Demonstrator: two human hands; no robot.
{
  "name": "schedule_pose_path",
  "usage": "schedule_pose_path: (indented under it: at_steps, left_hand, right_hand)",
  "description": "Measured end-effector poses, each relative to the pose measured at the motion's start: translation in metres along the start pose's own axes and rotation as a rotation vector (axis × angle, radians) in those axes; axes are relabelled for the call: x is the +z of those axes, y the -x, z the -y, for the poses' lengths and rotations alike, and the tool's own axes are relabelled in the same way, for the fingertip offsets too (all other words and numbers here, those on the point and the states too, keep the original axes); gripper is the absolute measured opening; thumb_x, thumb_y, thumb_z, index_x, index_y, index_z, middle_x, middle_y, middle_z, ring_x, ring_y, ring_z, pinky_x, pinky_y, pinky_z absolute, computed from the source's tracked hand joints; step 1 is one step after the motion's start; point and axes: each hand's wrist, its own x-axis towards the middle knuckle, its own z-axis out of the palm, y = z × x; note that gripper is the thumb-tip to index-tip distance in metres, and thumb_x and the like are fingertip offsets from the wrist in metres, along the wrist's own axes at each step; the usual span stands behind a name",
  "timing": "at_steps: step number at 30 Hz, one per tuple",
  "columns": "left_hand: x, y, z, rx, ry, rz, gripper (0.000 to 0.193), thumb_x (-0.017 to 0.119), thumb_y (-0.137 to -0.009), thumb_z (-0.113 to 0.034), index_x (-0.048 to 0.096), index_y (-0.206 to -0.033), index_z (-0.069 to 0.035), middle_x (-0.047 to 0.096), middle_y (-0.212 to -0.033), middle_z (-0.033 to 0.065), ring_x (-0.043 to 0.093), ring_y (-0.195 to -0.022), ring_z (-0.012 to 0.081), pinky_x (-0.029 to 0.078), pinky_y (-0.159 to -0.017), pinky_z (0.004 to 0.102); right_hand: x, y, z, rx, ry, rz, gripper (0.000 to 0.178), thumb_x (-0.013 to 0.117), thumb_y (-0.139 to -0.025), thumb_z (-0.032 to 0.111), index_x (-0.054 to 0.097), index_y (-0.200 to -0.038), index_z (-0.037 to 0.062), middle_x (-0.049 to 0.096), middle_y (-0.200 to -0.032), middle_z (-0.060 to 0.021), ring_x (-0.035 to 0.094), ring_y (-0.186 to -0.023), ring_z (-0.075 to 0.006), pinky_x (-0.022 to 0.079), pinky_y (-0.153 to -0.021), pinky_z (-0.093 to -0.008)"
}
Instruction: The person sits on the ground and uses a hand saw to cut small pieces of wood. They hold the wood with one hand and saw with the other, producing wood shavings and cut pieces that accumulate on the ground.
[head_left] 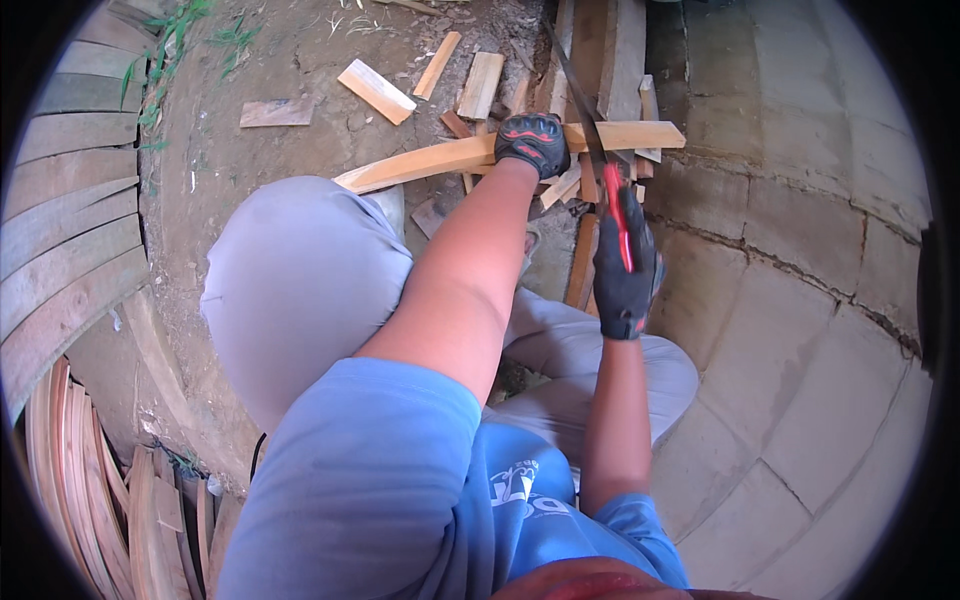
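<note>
A long wooden board (430,160) lies crosswise over other timber in front of me. My left hand (533,140), in a black glove with red marks, is closed over the board near its middle. In my right hand (626,265), gloved the same way, is the red and black handle of a handsaw (575,85). Its dark, narrow blade points away from me and crosses the board just right of my left hand. Whether the teeth have cut into the wood is too small to tell.
Several wood offcuts (377,92) lie on the dirt ground (215,150) ahead. Long timbers (625,60) stretch away beneath the board. A concrete block wall (800,250) stands on the right. Planks (70,195) and stacked wood strips (85,480) line the left side.
</note>
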Motion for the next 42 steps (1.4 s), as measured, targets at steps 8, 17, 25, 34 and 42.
schedule_pose_path:
  at_steps: [8,17,25,34,42]
  left_hand:
    - [0.001,-0.005,0.006,0.042,0.000,0.003,0.039,0.064,-0.087,-0.028,0.076,-0.117,-0.005,0.078,-0.117,0.0215,0.076,-0.111,0.0365,0.060,-0.096,0.0488]
    - [-0.013,-0.004,0.003,0.036,-0.040,0.076,0.039,0.066,-0.090,-0.033,0.080,-0.115,-0.007,0.078,-0.123,0.0210,0.076,-0.115,0.0350,0.060,-0.100,0.0459]
    - [-0.012,-0.008,0.005,0.007,0.013,0.138,0.042,0.065,-0.089,-0.031,0.080,-0.120,-0.007,0.076,-0.127,0.0204,0.075,-0.118,0.0351,0.058,-0.103,0.0456]
    - [-0.008,-0.009,0.010,0.035,0.002,0.078,0.039,0.061,-0.088,-0.027,0.077,-0.116,-0.004,0.077,-0.120,0.0240,0.076,-0.112,0.0386,0.060,-0.099,0.0487]
    - [-0.018,-0.008,-0.001,0.010,0.021,0.136,0.041,0.062,-0.088,-0.028,0.076,-0.120,-0.005,0.076,-0.123,0.0227,0.075,-0.115,0.0381,0.059,-0.099,0.0493]
  right_hand:
    - [-0.095,0.138,0.006,-0.035,0.199,0.062,0.047,0.066,-0.102,0.004,0.064,-0.149,-0.0009,0.078,-0.130,-0.0167,0.079,-0.101,-0.0240,0.060,-0.089,-0.0367]
    - [-0.009,0.003,0.021,-0.142,0.123,-0.003,0.043,0.068,-0.104,0.018,0.068,-0.146,0.0109,0.076,-0.128,-0.0210,0.076,-0.115,-0.0357,0.059,-0.094,-0.0430]
    - [0.047,-0.058,0.015,-0.022,-0.018,-0.028,0.044,0.065,-0.104,0.027,0.068,-0.146,0.0141,0.075,-0.130,-0.0192,0.074,-0.115,-0.0411,0.056,-0.099,-0.0488]
    - [-0.055,0.086,0.000,-0.147,0.213,0.015,0.046,0.070,-0.100,0.019,0.068,-0.146,0.0116,0.076,-0.127,-0.0207,0.077,-0.105,-0.0401,0.061,-0.088,-0.0471]
    - [-0.103,0.141,0.017,-0.106,0.235,0.031,0.051,0.075,-0.095,0.013,0.068,-0.145,0.0079,0.077,-0.126,-0.0226,0.080,-0.099,-0.0395,0.062,-0.084,-0.0450]
